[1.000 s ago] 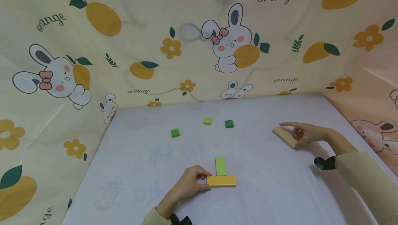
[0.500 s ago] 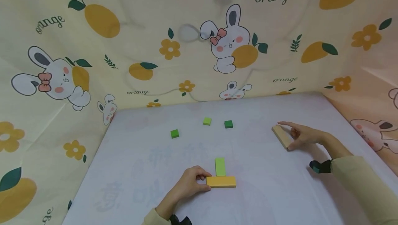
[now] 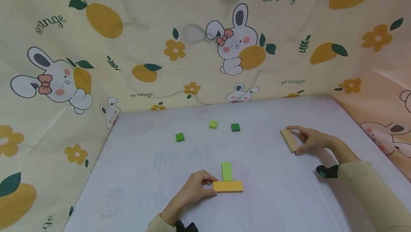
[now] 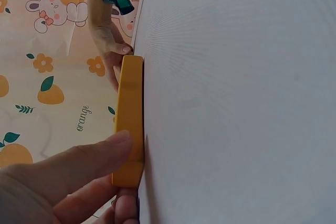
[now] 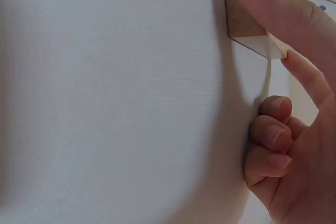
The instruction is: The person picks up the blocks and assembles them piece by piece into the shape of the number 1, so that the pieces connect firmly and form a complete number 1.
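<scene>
At the front middle of the table, my left hand (image 3: 196,187) pinches the left end of a yellow rectangular block (image 3: 228,186). In the left wrist view, its thumb lies across the near part of that yellow block (image 4: 129,111). A light green rectangular block (image 3: 226,171) meets the yellow one's far side, forming an upside-down T. Over on the right, my right hand (image 3: 316,141) holds a plain wooden block (image 3: 289,140) lengthwise, forefinger at the far end and thumb at the near end. The right wrist view catches part of this wooden block (image 5: 245,17), its other fingers curled below.
Toward the back of the white table (image 3: 263,160) lie a green small block (image 3: 180,137), a lime one (image 3: 213,124) and a dark green one (image 3: 235,127). A printed cloth (image 3: 192,7) with rabbits and oranges rises behind and along both sides.
The right hand has turned the wooden block to stand more front-to-back, its near end swinging left. The left hand and yellow block have stayed in place.
</scene>
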`<state>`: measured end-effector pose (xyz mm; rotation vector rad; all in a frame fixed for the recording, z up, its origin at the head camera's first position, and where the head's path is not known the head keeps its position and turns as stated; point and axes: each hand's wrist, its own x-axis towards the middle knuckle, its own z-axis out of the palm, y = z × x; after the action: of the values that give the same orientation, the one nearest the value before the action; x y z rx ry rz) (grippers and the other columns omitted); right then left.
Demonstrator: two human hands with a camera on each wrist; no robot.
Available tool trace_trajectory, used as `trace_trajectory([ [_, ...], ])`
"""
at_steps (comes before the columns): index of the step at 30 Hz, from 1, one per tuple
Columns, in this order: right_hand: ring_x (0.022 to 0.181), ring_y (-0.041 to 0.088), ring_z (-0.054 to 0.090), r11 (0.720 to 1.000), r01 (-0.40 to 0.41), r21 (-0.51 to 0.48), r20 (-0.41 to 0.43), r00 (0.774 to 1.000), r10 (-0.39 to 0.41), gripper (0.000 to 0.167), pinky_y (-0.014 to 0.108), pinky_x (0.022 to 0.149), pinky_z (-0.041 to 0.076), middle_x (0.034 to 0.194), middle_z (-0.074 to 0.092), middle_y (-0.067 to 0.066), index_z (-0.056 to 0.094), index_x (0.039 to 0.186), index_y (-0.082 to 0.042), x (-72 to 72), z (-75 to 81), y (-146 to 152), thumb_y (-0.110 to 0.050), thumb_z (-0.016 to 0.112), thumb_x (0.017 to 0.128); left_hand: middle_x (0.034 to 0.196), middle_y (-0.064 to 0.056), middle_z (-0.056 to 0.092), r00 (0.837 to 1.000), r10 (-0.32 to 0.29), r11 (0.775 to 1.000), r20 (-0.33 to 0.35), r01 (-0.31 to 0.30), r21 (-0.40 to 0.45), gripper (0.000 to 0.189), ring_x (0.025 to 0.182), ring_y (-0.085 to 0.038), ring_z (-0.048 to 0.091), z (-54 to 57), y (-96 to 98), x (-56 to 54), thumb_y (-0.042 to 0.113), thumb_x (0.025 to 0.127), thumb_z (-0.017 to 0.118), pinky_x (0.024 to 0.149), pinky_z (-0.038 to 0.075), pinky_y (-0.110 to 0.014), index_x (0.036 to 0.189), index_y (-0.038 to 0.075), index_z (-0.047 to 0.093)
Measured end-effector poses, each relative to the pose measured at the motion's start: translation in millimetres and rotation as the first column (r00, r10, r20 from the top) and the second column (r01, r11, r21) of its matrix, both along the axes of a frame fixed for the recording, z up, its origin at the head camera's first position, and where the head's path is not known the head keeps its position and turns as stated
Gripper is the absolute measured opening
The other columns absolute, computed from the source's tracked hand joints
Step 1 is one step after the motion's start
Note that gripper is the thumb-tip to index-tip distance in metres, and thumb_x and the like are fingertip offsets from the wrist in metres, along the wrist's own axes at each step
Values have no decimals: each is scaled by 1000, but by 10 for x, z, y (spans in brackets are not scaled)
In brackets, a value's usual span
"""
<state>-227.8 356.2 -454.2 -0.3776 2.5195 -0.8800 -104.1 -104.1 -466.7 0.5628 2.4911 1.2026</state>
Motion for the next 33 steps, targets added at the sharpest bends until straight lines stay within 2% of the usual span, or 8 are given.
trace_trajectory([
  [6,78,14,35,1000,-3,-17,-1,1000,3,98,28,66,28,84,36,4,31,147,-5,0,-6,5,-23,86,68,91,-6,65,1000,-1,1000,-12,1,2,30,80,-2,49,-12,-8,-7,10,74,81,72,45,-16,101,1,73],
  [12,75,9,37,998,4,-66,-59,998,-8,91,24,63,30,83,40,5,36,141,-1,30,-24,-2,-18,86,67,91,-7,65,1000,-4,1000,-17,4,15,30,80,-3,50,-12,-24,5,9,74,81,72,46,-16,101,0,73],
  [19,76,8,39,992,22,-122,-114,993,-36,84,24,63,32,87,43,7,35,140,1,118,-29,-21,-14,82,72,92,-6,65,1000,-9,1000,-21,9,5,30,80,-3,50,-1,-18,0,10,74,81,73,47,-16,101,1,73],
  [25,72,6,39,981,14,-194,-163,985,-47,80,23,60,33,84,44,4,35,136,3,180,-20,-89,-10,82,71,91,-6,65,999,-17,1000,-27,17,9,30,80,-5,51,4,-14,-2,10,73,82,72,46,-17,101,1,73],
  [33,67,3,38,974,40,-224,-208,974,-88,80,23,58,32,78,44,-2,35,135,5,243,-35,-202,-9,81,72,92,-6,66,1000,-14,1000,-13,14,9,30,79,-2,50,-2,-20,-7,11,74,82,73,46,-16,101,2,73],
])
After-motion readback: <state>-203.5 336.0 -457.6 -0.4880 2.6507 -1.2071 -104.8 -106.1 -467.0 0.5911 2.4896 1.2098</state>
